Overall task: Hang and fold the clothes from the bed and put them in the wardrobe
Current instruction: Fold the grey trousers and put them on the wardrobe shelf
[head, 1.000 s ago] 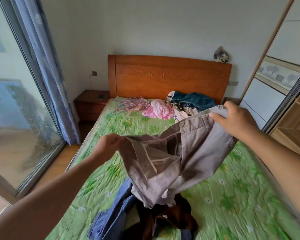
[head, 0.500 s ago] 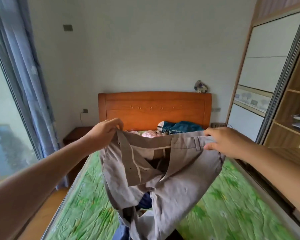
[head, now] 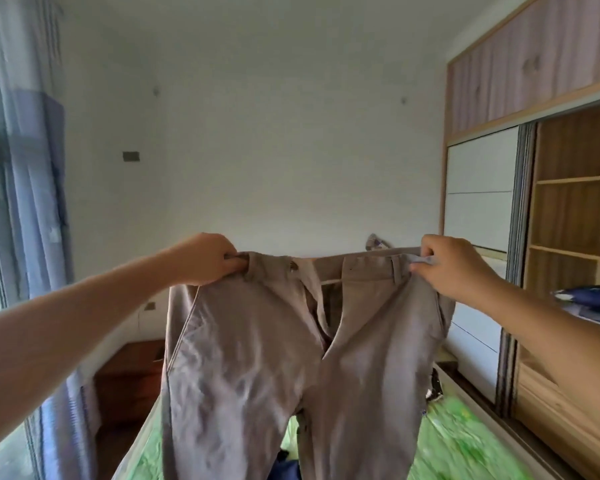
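Biggest risk: the grey trousers (head: pixel 278 358) hang full length in the air, held only at the two ends of the waistband. The fly is open, so the front sags in the middle. If one pinch slips, that side drops and the whole thing twists back into a heap on the bed (head: pixel 465 441).

Second risk: the legs run out of the bottom of the view, so I cannot tell whether the hems are clear of the dark blue garment (head: pixel 284 471) lying under them. Lowering for a fold could trap it or drag it along.

Smaller risk: the cloth is creased. Folding without lining up the legs likely locks the wrinkles in.

Grip: left hand (head: pixel 205 259) is closed in a fist on the left waistband corner. Right hand (head: pixel 454 268) pinches the right corner, fingers curled over the band. Both clamped on the trousers, arms stretched forward.

Room: bed with a green floral cover runs away from the viewer, low in view. Wardrobe (head: pixel 575 237) on the right, sliding door open, bare wooden shelves showing, something blue folded on a nearer shelf. White wall at the far end. Curtain (head: pixel 32 202) and window on the left, wooden nightstand (head: pixel 129 375) far left beside the bed.
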The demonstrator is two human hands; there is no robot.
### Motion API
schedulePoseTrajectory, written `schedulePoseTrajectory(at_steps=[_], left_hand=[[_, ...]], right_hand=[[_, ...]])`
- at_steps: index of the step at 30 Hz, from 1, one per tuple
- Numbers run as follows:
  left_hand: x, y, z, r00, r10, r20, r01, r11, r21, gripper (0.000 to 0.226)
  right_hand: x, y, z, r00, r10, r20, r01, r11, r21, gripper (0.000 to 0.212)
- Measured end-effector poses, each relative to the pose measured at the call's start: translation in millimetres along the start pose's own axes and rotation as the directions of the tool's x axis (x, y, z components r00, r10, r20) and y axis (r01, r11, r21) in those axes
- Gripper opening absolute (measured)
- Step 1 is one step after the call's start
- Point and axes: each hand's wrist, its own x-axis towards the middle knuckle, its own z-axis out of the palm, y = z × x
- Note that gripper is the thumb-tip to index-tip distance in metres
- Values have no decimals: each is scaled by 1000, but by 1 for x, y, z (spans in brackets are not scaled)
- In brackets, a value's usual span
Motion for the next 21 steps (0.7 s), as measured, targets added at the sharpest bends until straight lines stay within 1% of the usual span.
schedulePoseTrajectory(at_steps=[2, 5, 8, 10, 12, 15, 16, 19, 21], left_hand=[[7, 3, 0, 999, -22, 47, 21, 999, 26, 41], [15, 10, 0, 997, -12, 73, 10, 1000, 24, 27], [19, 11, -2, 997, 3, 80, 1, 999, -51, 29], [19, 11, -6, 993, 24, 117, -14, 996, -89, 28], [15, 13, -14, 985, 27, 172, -16, 998, -63, 24], [6, 26, -32, 967, -13, 253, 17, 1000, -14, 19], [2, 36, -40, 957, -37, 289, 49, 998, -32, 16], [-7, 73, -70, 912, -79, 402, 173, 964, -203, 8], [-9, 100, -92, 920, -51, 390, 169, 946, -275, 5]], right_hand=[[-1, -4, 1, 999, 0, 37, -1, 999, 35, 37], [-2, -5, -2, 999, -4, 48, 0, 996, 87, 39], [-3, -1, -10, 999, -1, 47, -4, 994, 107, 37], [-3, 2, -19, 999, -31, 43, 27, 996, 91, 36], [-3, 4, -30, 995, -86, 50, 83, 995, 61, 35], [-4, 8, -49, 987, -153, 42, 152, 988, 40, 35], [-5, 9, -58, 984, -172, 36, 171, 985, 36, 36], [-8, 15, -88, 975, -221, 33, 221, 975, 2, 37], [-11, 24, -112, 969, -247, 27, 247, 969, -9, 38]])
